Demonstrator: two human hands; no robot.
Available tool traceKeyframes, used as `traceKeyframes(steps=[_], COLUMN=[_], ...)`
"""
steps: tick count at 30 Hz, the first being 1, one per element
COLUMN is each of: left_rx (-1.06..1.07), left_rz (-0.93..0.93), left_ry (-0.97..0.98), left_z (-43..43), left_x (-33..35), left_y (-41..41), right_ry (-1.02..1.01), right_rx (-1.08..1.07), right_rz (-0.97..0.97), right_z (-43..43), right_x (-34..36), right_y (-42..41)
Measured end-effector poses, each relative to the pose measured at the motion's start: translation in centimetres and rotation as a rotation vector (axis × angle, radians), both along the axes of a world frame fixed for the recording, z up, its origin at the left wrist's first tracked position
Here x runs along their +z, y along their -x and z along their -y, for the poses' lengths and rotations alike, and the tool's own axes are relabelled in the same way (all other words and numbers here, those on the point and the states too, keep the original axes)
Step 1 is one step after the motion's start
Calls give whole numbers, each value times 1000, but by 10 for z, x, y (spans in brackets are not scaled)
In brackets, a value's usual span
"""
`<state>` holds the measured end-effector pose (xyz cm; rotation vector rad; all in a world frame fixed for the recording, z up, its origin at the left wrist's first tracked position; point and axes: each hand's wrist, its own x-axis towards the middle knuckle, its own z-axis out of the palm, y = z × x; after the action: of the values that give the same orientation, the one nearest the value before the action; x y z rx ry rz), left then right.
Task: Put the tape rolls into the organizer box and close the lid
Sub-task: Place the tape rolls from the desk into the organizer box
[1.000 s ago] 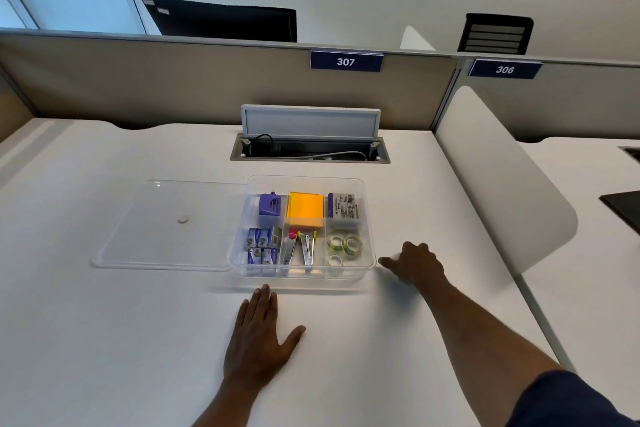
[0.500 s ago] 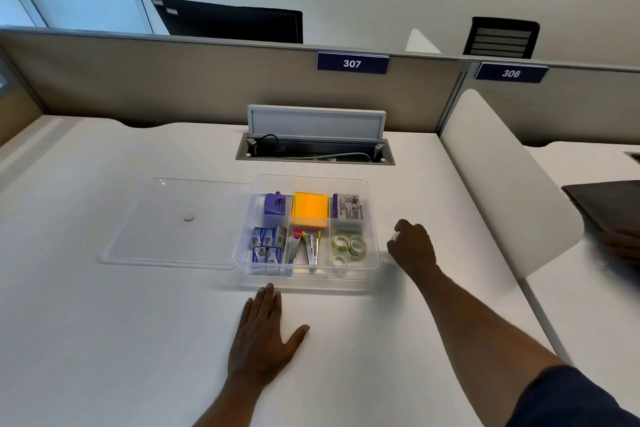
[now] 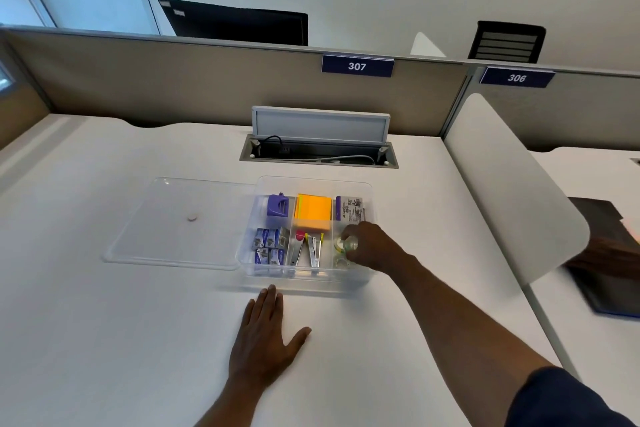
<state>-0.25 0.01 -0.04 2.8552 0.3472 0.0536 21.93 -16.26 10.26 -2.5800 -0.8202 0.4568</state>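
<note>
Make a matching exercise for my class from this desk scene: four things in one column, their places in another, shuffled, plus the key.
Things:
1. clear lid
2. orange sticky notes
3. left hand
4. right hand

Places:
A. flat on the desk, in front of the organizer box
B. back middle compartment
C. on the desk, left of the box
D. over the front right compartment, on a tape roll

Pairs: 1-C, 2-B, 3-A, 4-D
</note>
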Motion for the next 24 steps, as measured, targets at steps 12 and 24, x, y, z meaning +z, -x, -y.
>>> traceKeyframes(steps=[12,24], left_rx=[23,16], left_rz=[2,-12], left_ry=[5,12], left_z=[0,0], left_x=[-4,0], left_y=[-1,1], right_ry=[59,-50], right_rx=[53,-214], right_rz=[-100,185], right_z=[-1,-3], right_x=[-9,0], right_y=[4,-13])
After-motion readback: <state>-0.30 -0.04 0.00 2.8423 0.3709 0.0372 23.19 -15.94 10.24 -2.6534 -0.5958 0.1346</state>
